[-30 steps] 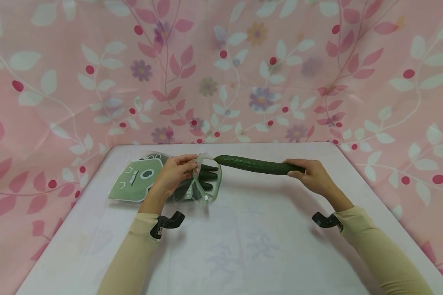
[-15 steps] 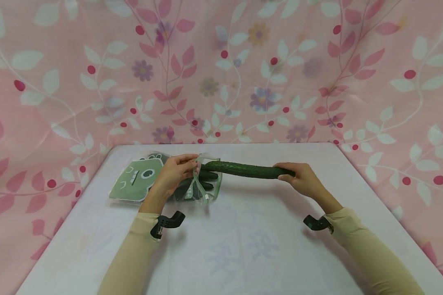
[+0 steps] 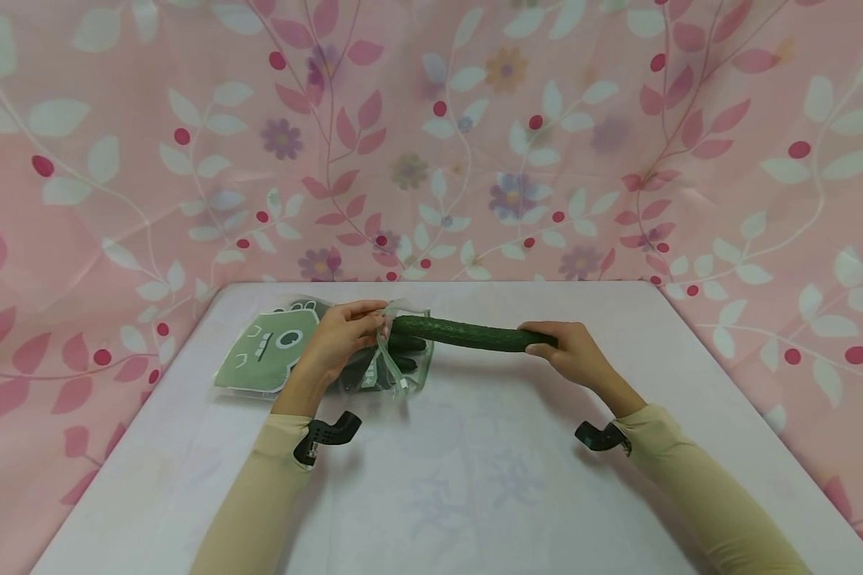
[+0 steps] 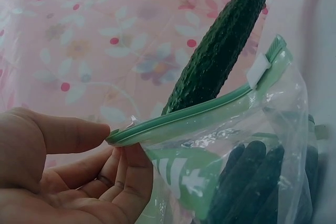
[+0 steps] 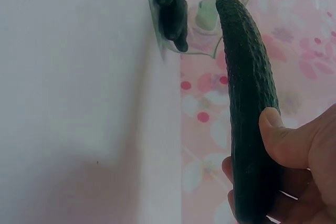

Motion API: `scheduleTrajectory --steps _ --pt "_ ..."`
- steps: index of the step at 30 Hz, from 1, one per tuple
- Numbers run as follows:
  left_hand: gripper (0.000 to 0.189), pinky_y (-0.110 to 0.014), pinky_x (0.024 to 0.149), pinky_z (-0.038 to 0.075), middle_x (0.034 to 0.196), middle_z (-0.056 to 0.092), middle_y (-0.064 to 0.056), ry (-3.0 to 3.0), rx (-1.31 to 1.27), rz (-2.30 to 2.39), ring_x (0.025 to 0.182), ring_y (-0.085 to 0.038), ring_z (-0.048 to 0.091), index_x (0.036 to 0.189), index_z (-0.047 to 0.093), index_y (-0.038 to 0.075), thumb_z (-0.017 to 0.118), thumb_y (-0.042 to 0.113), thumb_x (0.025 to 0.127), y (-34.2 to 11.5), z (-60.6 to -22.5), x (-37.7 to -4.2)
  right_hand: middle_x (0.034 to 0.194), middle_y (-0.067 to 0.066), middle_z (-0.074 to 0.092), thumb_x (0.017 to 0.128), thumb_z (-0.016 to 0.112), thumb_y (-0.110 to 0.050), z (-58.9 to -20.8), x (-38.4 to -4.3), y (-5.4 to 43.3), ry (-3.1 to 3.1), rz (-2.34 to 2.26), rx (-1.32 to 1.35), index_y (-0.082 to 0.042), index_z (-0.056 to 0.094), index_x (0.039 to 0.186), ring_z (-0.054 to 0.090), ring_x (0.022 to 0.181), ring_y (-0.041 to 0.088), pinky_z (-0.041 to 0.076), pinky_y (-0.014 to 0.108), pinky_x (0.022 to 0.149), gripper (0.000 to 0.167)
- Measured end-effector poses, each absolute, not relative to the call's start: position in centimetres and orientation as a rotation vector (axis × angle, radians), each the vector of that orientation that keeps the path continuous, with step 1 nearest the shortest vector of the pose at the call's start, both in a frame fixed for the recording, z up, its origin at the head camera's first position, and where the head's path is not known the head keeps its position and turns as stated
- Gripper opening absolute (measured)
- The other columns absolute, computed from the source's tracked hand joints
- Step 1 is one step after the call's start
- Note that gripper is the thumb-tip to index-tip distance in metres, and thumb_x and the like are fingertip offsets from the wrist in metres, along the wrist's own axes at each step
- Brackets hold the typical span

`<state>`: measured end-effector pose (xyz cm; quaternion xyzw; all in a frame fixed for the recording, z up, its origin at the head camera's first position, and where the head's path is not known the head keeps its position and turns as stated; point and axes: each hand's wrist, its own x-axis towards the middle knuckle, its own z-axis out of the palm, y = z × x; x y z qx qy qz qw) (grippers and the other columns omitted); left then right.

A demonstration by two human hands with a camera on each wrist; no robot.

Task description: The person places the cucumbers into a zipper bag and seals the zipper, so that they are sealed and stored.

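A clear zip bag [image 3: 262, 355] printed with a green cartoon face lies at the left of the table, its mouth toward the right. My left hand [image 3: 334, 343] pinches the green zip edge between thumb and fingers and holds the mouth apart. A white slider [image 4: 258, 71] sits on that zip in the left wrist view. Several dark green long things [image 5: 171, 9] with rounded ends lie inside the bag. My right hand [image 3: 568, 350] grips a long bumpy cucumber [image 3: 467, 333] by its right end, above the table. The cucumber's left tip is at the bag's mouth, beside my left fingertips.
A white cloth covers the table [image 3: 460, 471], with faint marks showing on it. Behind the far edge hangs a pink curtain [image 3: 431, 144] with leaves and flowers. A black camera mount sits on each wrist.
My right hand has moved left and slightly down, bringing the cucumber's tip from just outside the bag's mouth to the zip edge. The left hand and bag have stayed put.
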<state>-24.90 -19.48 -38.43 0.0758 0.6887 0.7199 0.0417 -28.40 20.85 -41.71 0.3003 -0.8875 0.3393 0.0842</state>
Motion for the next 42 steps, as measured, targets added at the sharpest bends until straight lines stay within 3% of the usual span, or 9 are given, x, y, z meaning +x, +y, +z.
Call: scheduleTrajectory --steps 9,29,35,42 --pt "0.041 -0.031 0.088 0.056 0.134 0.057 -0.028 2.113 0.226 2.201 0.107 -0.021 0.066 0.147 0.051 -0.008 0.055 0.006 0.109 -19.5 -38.4 -24.8 0.124 0.013 0.072 0.096 0.077 -0.009 -42.3 -28.8 19.4 -2.655 1.007 0.889 -0.006 0.074 0.129 0.063 0.096 0.026 0.050 0.042 0.078 0.034" --pt "0.037 -0.030 0.081 0.056 0.118 0.065 -0.024 2.108 0.125 2.267 0.087 -0.016 0.065 0.142 0.056 -0.010 0.055 0.006 0.109 -19.8 -38.6 -25.1 0.126 0.015 0.071 0.097 0.076 -0.010 -43.1 -29.7 15.6 -2.639 1.059 0.908 -0.002 0.073 0.129 0.067 0.112 0.033 0.053 0.050 0.090 0.034" --pt "0.036 -0.029 0.079 0.055 0.112 0.066 -0.016 2.115 0.089 2.267 0.084 -0.016 0.064 0.141 0.058 -0.008 0.056 0.009 0.109 -19.8 -38.5 -25.1 0.124 0.014 0.072 0.097 0.076 -0.011 -43.4 -30.1 14.4 -2.639 1.064 0.910 -0.003 0.074 0.128 0.067 0.105 0.029 0.052 0.046 0.087 0.033" --pt "0.036 -0.029 0.079 0.055 0.113 0.066 -0.018 2.128 0.097 2.265 0.084 -0.016 0.063 0.141 0.058 -0.009 0.056 0.009 0.109 -19.9 -38.5 -25.3 0.122 0.013 0.073 0.097 0.075 -0.013 -43.6 -30.5 12.9 -2.658 1.055 0.879 -0.004 0.075 0.126 0.067 0.103 0.028 0.052 0.045 0.087 0.030"
